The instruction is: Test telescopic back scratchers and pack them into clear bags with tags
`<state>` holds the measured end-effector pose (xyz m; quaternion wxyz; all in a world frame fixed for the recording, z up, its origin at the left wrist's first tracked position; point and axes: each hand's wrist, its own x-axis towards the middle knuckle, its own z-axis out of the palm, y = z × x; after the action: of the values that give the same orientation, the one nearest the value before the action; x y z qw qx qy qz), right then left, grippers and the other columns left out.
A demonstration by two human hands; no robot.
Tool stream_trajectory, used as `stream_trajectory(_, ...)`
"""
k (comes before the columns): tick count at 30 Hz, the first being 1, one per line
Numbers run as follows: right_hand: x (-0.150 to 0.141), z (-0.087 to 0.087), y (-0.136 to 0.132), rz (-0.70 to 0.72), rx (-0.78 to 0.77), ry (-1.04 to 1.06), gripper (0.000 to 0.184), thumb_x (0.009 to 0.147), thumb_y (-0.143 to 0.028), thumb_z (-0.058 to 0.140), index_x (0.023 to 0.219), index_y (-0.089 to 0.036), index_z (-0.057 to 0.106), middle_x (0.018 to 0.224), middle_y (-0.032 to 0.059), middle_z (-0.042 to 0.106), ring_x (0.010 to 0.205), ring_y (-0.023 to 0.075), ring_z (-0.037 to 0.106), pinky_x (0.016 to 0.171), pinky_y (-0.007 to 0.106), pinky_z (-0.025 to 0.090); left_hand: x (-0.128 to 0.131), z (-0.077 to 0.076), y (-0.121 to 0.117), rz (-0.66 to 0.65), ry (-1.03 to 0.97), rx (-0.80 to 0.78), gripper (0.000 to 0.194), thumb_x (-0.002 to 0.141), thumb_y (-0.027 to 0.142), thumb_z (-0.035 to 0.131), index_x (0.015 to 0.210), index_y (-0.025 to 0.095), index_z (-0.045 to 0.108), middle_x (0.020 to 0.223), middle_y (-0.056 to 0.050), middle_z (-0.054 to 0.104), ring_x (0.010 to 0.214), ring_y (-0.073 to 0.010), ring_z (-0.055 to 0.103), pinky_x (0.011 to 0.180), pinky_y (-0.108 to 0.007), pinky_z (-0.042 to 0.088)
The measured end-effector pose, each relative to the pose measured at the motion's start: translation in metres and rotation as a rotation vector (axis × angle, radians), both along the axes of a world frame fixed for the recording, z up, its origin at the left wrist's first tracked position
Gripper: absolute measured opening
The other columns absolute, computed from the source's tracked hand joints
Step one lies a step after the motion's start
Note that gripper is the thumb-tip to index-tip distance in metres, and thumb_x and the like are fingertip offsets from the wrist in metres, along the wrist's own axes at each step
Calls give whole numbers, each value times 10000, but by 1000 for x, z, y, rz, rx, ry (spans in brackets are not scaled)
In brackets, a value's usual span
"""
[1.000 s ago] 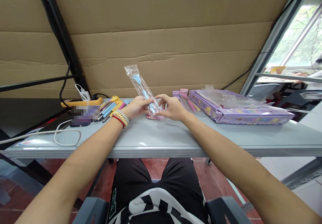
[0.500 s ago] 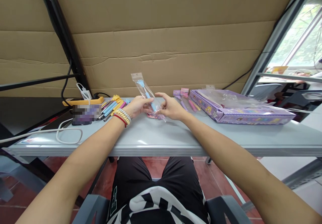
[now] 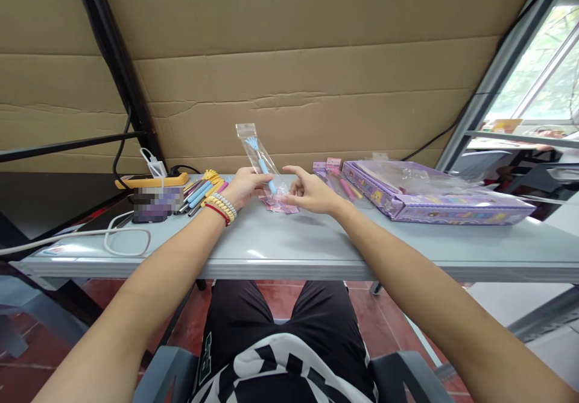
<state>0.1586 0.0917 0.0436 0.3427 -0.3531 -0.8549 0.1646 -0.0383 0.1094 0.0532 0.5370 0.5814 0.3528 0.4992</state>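
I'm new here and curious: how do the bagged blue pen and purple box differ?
The blue pen is slim; the purple box is broad and flat. The pen is tilted up in the left hand; the box lies on the table. Both have clear plastic on or around them.

Left wrist: 3 bracelets side by side, red, yellow and pale grey. Legs: black legwear (a small pale-edged marking shows at its left side). Lap: black-and-white patterned cloth, partly checked. Both forearms: bare.
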Motion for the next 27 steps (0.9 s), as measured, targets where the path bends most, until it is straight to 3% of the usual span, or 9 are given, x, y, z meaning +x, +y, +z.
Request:
stream_trajectory(3,4,0,3,59,88,-3,918,551,-493,813,1334,-196,435,982,65,595,662,132,531,615,289,453,-5,1,4,72,-67,9,120,682,134,699,731,95,597,635,-45,634,551,-132,592,588,-295,499)
stream_trajectory(5,3,-4,7,87,199,-27,894,492,-463,851,1284,-219,515,1116,101,540,771,164,541,691,326,481,-6,2,5,93,-86,7,135,673,136,711,703,102,584,633,-43,633,563,-133,596,608,-303,505)
stream_trajectory(8,1,-10,12,90,316,-51,503,646,-402,780,1108,-248,653,1165,103,498,917,205,544,790,364,480,-6,2,4,100,-73,16,144,672,145,718,689,110,580,629,-32,627,570,-129,596,627,-306,512)
stream_trajectory(11,-1,-12,13,77,348,-32,144,786,-326,655,877,-232,715,1103,87,521,920,196,550,814,367,467,-3,1,1,76,-23,55,145,670,160,722,721,109,596,647,-31,633,570,-128,595,626,-304,516)
stream_trajectory(19,-5,-4,7,65,205,27,120,775,-291,646,718,-185,643,900,56,570,755,145,545,712,312,460,1,-2,-2,-20,180,126,210,682,197,720,833,121,595,703,-49,649,597,-162,620,534,-294,509)
stream_trajectory(27,-9,-6,5,-30,166,89,158,741,-317,651,682,-176,608,948,71,535,783,148,543,727,323,468,5,-3,-7,-105,209,123,341,648,237,771,921,126,600,785,-69,677,621,-184,647,539,-316,540)
